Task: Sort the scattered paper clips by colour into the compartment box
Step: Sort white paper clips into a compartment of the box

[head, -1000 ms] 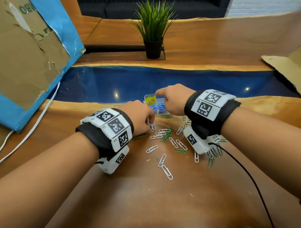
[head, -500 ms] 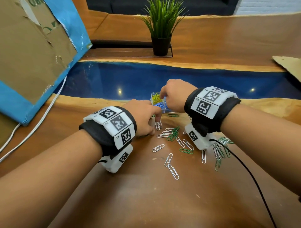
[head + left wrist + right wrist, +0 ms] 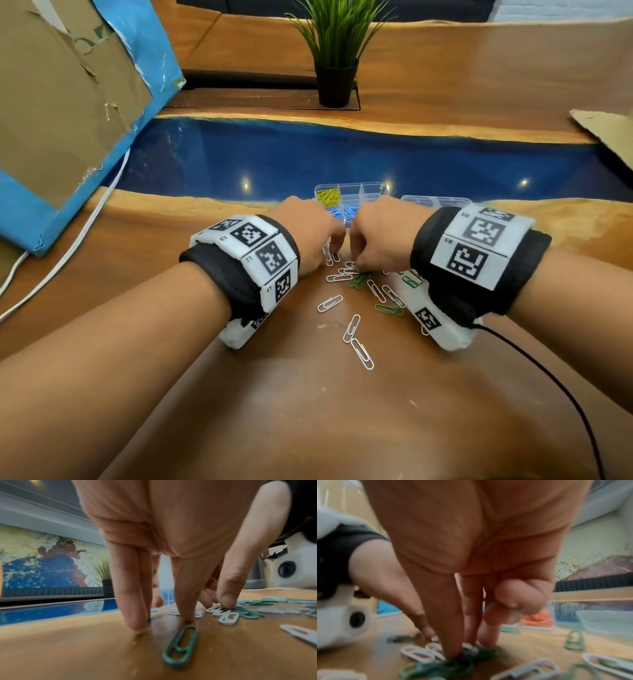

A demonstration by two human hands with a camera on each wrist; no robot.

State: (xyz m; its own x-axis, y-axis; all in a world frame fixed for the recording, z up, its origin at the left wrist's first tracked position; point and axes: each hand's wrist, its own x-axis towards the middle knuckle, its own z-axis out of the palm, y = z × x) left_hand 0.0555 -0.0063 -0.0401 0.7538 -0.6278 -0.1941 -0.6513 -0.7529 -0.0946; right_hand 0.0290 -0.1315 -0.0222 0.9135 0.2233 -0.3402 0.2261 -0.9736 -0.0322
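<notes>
The white and green paper clips (image 3: 356, 277) lie heaped on the counter (image 3: 308, 411) right under your fingertips. Your right hand (image 3: 378, 236) pokes its thumb and forefinger down into the green ones; whether they pinch one, I cannot tell. Your left hand (image 3: 305, 229) plants straight fingers (image 3: 135, 601) on the wood, one green paper clip (image 3: 181, 645) just before them. The compartment box (image 3: 349, 198) sits just beyond your knuckles.

Head view downward; wrist views low, close, sharing paper clips (image 3: 349, 274).
</notes>
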